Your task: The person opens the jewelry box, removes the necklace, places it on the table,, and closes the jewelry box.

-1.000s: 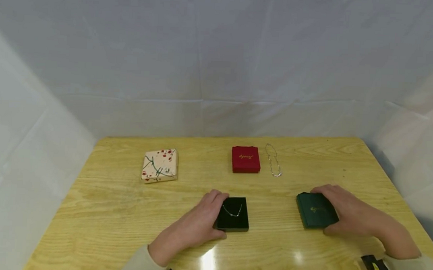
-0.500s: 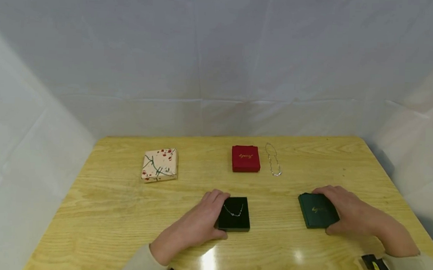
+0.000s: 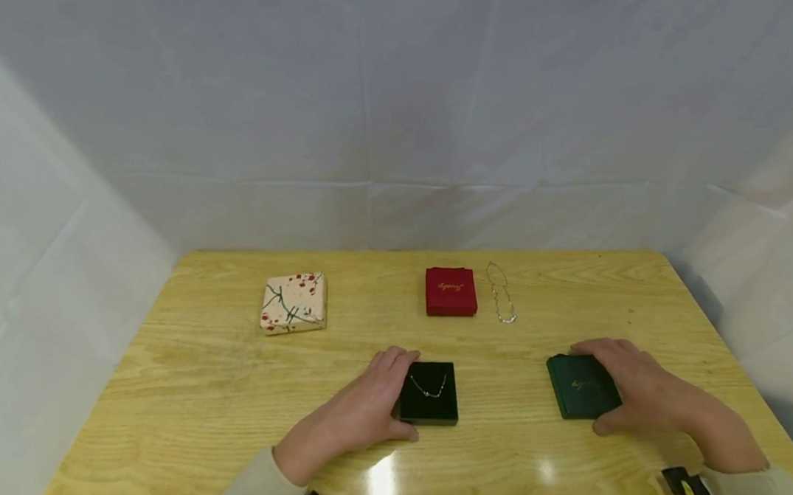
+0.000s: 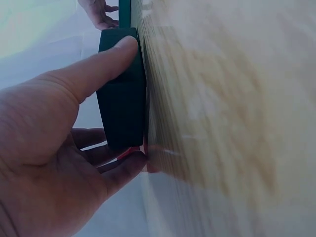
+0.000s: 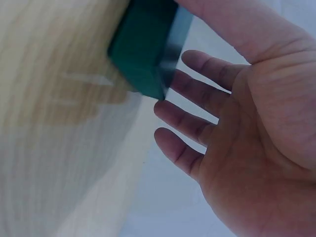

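On the near middle of the table, my left hand [image 3: 363, 401] grips the left side of a dark green jewelry box base [image 3: 439, 412]. A fine silver necklace [image 3: 430, 393] lies on its dark lining. The left wrist view shows the thumb [image 4: 106, 64] on the box's near side and fingers curled at its far side. To the right lies the green box lid [image 3: 579, 392], gold lettering on top. My right hand [image 3: 649, 395] spans the lid's right part, thumb just off its near edge. Loosely extended, separated fingers [image 5: 182, 121] show beside the lid in the right wrist view.
A red jewelry box [image 3: 450, 293] with gold lettering sits at the back. A second silver necklace [image 3: 497, 300] lies stretched out right of it. At the back left stands a cream box [image 3: 294, 303] with a floral pattern. White cloth [image 3: 402, 129] hangs around the wooden table [image 3: 203, 409].
The green lid has shifted slightly right and lies flat; the fingers of my right hand have spread a little around it. The green base has slid slightly right with my left hand.
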{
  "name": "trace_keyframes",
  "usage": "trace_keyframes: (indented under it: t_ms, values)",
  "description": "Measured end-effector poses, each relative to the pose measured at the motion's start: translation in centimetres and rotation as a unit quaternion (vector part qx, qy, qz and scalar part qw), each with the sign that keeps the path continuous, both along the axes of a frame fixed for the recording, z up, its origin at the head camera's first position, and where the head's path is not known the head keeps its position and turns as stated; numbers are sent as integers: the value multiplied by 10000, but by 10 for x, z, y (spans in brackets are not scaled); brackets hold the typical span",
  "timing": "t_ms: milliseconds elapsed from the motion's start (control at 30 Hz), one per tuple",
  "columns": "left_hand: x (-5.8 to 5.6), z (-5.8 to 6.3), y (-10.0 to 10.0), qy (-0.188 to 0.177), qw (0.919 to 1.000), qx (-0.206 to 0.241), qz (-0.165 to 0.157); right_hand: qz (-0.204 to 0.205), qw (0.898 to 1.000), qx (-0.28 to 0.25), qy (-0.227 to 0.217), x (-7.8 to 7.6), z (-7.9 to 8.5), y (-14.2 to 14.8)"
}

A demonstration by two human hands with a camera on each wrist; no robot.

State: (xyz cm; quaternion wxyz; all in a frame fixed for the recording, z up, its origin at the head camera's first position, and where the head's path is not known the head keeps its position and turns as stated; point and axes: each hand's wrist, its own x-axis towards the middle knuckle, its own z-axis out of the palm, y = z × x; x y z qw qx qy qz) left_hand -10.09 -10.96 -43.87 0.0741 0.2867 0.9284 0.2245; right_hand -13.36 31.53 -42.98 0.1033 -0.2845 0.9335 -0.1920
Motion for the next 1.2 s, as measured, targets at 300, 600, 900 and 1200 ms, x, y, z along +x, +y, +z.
trace_keyframes:
  t_ms: [300,600,900,1200]
  values:
    - [1,4,-6,-220,9994,188,187,74,9995,-44,318,-4,19,-29]
    - [1,6,-11,-423,9987,154,242,476,9973,-149,543,-11,31,-78]
    - [1,7,-13,-506,9984,130,209,930,9913,-233,903,-12,37,-132]
    - [1,6,-14,-357,9990,238,109,1162,9824,-166,1456,-12,22,-170]
